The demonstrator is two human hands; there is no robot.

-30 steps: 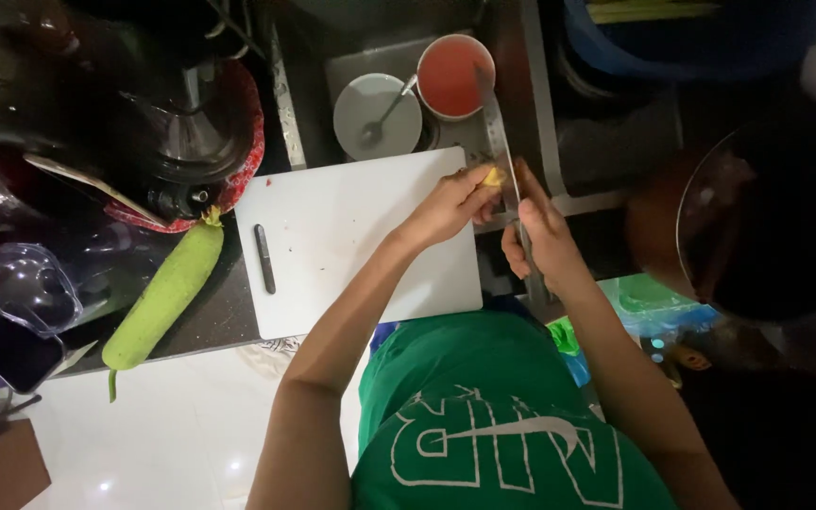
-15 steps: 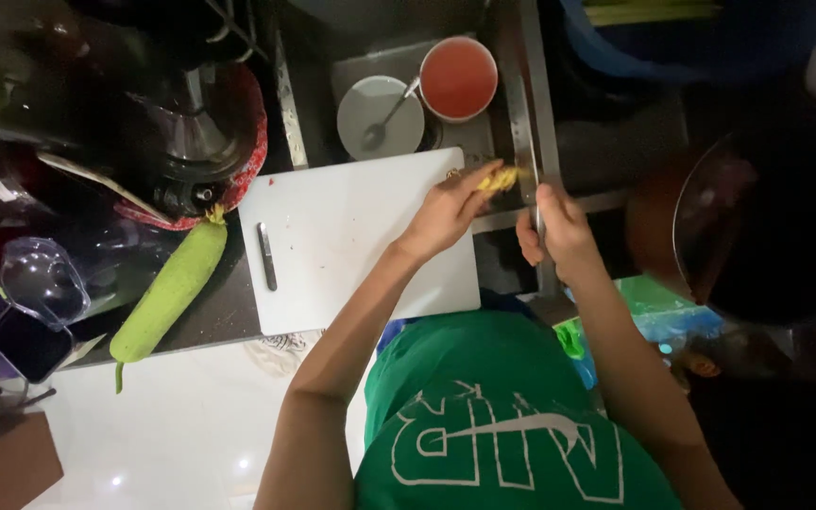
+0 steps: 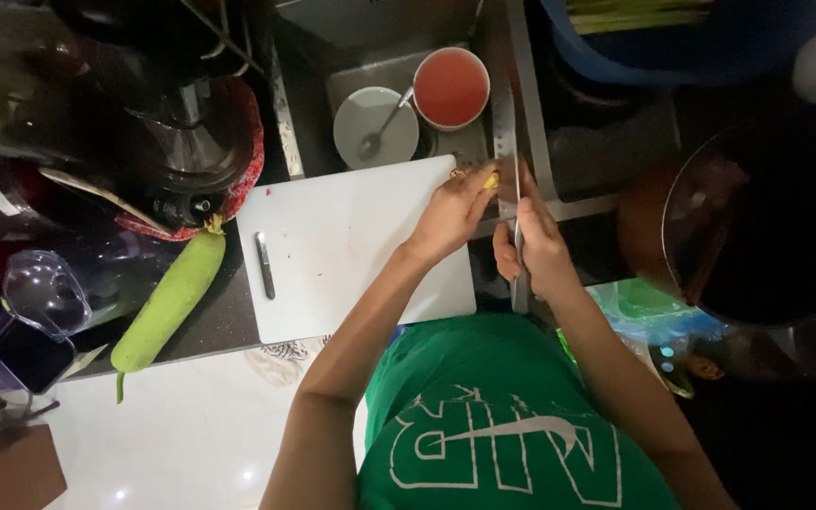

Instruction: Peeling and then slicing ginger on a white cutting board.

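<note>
My left hand (image 3: 450, 210) pinches a small yellow piece of food (image 3: 491, 179) at the top right corner of a white cutting board (image 3: 342, 255). My right hand (image 3: 533, 247) is closed around the handle of a long knife (image 3: 506, 132), just right of the board. The blade points away from me and rests against the yellow piece. Both hands sit close together over the board's edge, beside a metal sink rim.
A small dark-handled tool (image 3: 263, 266) lies on the board's left side. A long green gourd (image 3: 167, 302) rests left of it, under a juicer (image 3: 181, 142). A bowl with a spoon (image 3: 375, 127) and a red cup (image 3: 450, 87) stand behind. A dark pot (image 3: 767, 227) is at the right.
Both hands have shifted slightly along the board's top right corner. The knife blade now stands straight against the yellow piece. Everything else stays where it was.
</note>
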